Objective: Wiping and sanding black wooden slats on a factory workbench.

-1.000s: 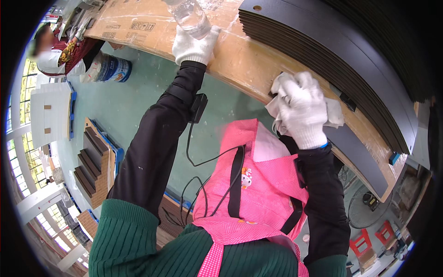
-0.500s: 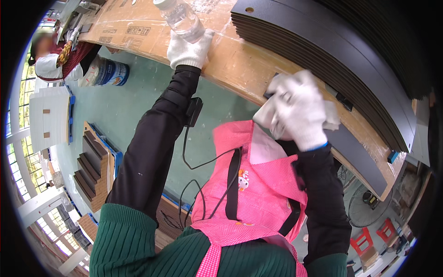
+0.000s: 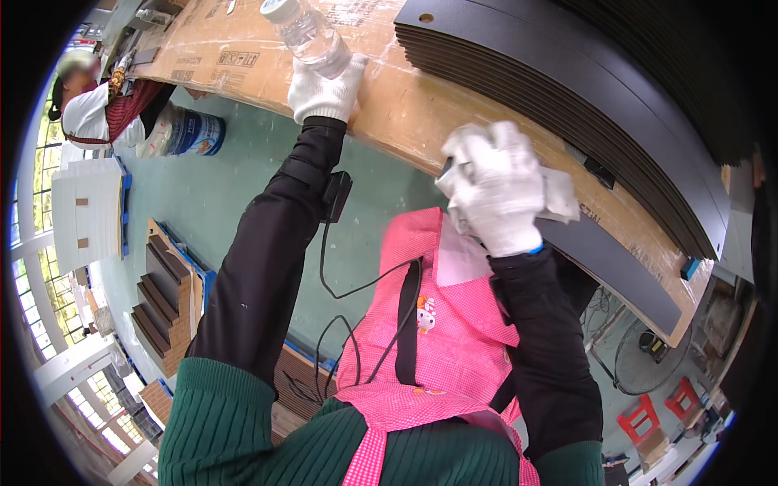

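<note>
My left hand (image 3: 326,91), in a white knit glove, is closed round a clear bottle (image 3: 318,47) with a pale cap. The bottle leans over the cardboard-covered table and has clear liquid in it. My right hand (image 3: 496,188), gloved too, is closed on a whitish cloth (image 3: 559,196) and lies over a long dark grey panel (image 3: 620,275) along the table's near edge. Blur and the glove hide the fingertips and part of the cloth. Part of the panel is covered by that hand.
Beyond the panel a tall stack of dark boards (image 3: 559,105) stands on the table (image 3: 389,121). A small blue block (image 3: 690,268) sits near its right end. At far left another person (image 3: 97,105) works beside a bucket (image 3: 198,132). A fan (image 3: 648,348) and red stools (image 3: 640,419) stand lower right.
My right hand has slid left with the cloth along the panel. The left hand and bottle have shifted only slightly left in view.
</note>
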Action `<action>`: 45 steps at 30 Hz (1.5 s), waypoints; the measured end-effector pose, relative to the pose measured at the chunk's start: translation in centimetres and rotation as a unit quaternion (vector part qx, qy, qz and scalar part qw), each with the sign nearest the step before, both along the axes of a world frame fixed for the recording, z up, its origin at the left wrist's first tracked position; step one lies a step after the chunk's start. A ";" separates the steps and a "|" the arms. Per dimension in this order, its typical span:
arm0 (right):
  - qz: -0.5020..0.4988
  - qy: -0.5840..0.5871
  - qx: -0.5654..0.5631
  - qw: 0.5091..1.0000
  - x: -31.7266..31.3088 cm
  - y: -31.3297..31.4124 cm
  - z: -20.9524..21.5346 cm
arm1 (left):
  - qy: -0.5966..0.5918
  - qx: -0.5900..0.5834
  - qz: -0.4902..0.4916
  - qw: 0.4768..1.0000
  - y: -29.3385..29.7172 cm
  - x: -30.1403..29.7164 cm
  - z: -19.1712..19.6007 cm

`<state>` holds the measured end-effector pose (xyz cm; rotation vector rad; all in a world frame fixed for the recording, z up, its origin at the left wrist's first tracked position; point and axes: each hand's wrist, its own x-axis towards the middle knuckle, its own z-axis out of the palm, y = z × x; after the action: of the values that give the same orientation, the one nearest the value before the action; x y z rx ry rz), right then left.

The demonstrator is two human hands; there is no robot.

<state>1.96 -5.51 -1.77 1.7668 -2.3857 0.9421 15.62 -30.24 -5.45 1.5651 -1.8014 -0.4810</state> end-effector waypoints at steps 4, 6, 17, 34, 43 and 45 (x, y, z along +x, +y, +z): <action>0.130 0.058 -0.015 0.990 0.3 0.4 0.4 | 0.044 -0.008 -0.014 0.999 -1.5 1.6 -1.6; 0.104 0.070 -0.060 0.990 -1.4 2.3 -0.1 | 0.061 -0.013 -0.019 0.998 -1.6 2.3 -1.3; 0.034 0.075 0.008 0.997 -0.2 3.6 -1.3 | -0.445 -0.359 -0.233 0.786 -5.6 5.0 -5.5; -0.498 0.036 0.208 0.841 -17.7 34.0 -0.4 | 0.296 0.010 -0.286 0.911 0.3 1.9 -1.7; -0.466 0.013 0.139 0.874 -18.9 37.4 0.7 | 0.190 0.173 -0.535 0.805 24.1 -13.2 9.1; -0.514 0.033 0.139 0.846 -20.1 40.5 0.5 | 0.124 0.135 -0.591 0.786 26.6 -15.6 9.8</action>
<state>-18.13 34.98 -1.23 0.2887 -2.8774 0.3620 0.00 -3.63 4.39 0.2484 -2.3740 -1.4762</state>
